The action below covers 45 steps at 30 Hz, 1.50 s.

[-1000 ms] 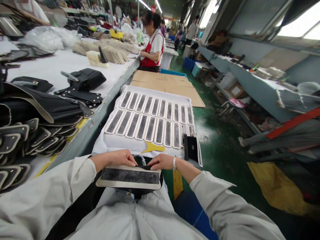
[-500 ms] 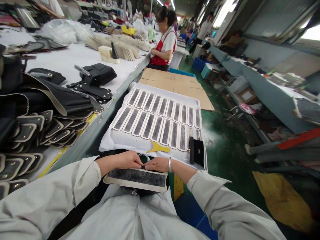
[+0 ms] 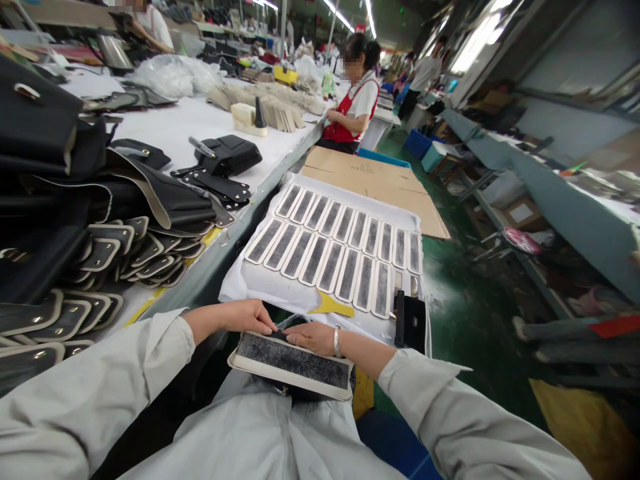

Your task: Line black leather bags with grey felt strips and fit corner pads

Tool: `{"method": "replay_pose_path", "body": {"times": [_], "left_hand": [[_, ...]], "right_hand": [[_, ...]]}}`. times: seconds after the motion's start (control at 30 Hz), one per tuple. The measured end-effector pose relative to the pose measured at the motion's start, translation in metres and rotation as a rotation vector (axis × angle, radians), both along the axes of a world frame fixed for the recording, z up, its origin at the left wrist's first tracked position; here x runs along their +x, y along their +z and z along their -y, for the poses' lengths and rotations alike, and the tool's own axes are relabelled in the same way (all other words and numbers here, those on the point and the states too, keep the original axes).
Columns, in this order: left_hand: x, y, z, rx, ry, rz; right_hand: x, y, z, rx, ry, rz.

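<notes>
**Both hands press along the far edge of a padded panel held on the lap**

A flat rectangular panel of cream material with a dark grey felt-like centre lies across the person's lap, over a black piece that shows only at its underside. It sits just short of the white-covered board ahead. The left hand comes in from the left with its fingers held together and curled down, the tips pressing on the panel's far left corner. The right hand, a silver bracelet at its wrist, lies flat on the far edge with fingers together. The two sets of fingertips nearly meet over a small dark gap there. Whether anything is pinched between them cannot be told.

Just beyond the hands a yellow curved plastic scraper rests on the white cloth-covered board, which carries two rows of matching cream-and-grey strips laid side by side. A black rectangular piece with metal fittings sits at the board's right end. To the left, the long white worktable holds stacks of black leather tabs with pale edges. Farther along it a co-worker in a red apron sits at work.

The panel overhangs the lap on the near side with little under it. In my judgement uneven pressure from the hands could tip or slide it off the black piece and leave the edges out of line.
</notes>
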<state>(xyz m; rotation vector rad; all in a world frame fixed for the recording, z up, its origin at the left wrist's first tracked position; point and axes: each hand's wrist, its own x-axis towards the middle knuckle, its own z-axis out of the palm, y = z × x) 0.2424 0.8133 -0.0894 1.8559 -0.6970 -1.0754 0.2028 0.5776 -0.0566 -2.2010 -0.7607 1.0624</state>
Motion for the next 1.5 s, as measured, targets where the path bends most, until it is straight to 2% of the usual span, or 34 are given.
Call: {"method": "replay_pose_path", "body": {"times": [0.17, 0.33, 0.47, 0.63, 0.77, 0.87, 1.03, 1.1, 1.17, 1.3, 1.4, 1.5], "left_hand": [[0.002, 0.009, -0.014, -0.045, 0.014, -0.071], [0.002, -0.001, -0.021, -0.048, 0.043, -0.078], [0.0, -0.007, -0.025, -0.06, 0.072, -0.097], [-0.003, -0.002, -0.028, -0.063, 0.126, -0.108], [-0.005, 0.002, -0.025, -0.052, 0.051, -0.038], [-0.007, 0.002, -0.021, 0.025, 0.024, 0.031], [-0.009, 0.007, -0.015, 0.067, 0.034, 0.042], [-0.008, 0.012, -0.012, 0.084, 0.015, 0.048], [-0.005, 0.018, -0.009, 0.111, -0.009, 0.071], [-0.006, 0.03, 0.001, 0.199, -0.087, 0.209], [-0.026, 0.034, 0.017, 0.227, -0.083, 0.534], [-0.066, 0.03, 0.042, 0.036, -0.05, 0.837]], "right_hand": [[0.005, -0.005, -0.017, 0.018, 0.057, 0.046], [0.009, -0.012, -0.025, 0.035, 0.11, 0.067], [0.013, -0.013, -0.035, -0.091, 0.158, 0.128], [0.019, -0.016, -0.06, -0.278, 0.226, 0.186], [0.022, -0.014, -0.069, -0.322, 0.236, 0.186], [0.017, -0.006, -0.043, -0.284, 0.24, 0.143], [-0.005, 0.008, 0.045, -0.189, 0.137, 0.021], [-0.011, 0.011, 0.069, -0.168, 0.08, -0.013], [-0.014, 0.012, 0.079, -0.181, 0.042, -0.025], [-0.016, 0.015, 0.075, -0.232, -0.026, 0.073], [-0.04, 0.021, 0.075, -0.106, -0.249, 0.375], [-0.087, 0.022, 0.081, 0.082, -0.426, 0.72]]}}
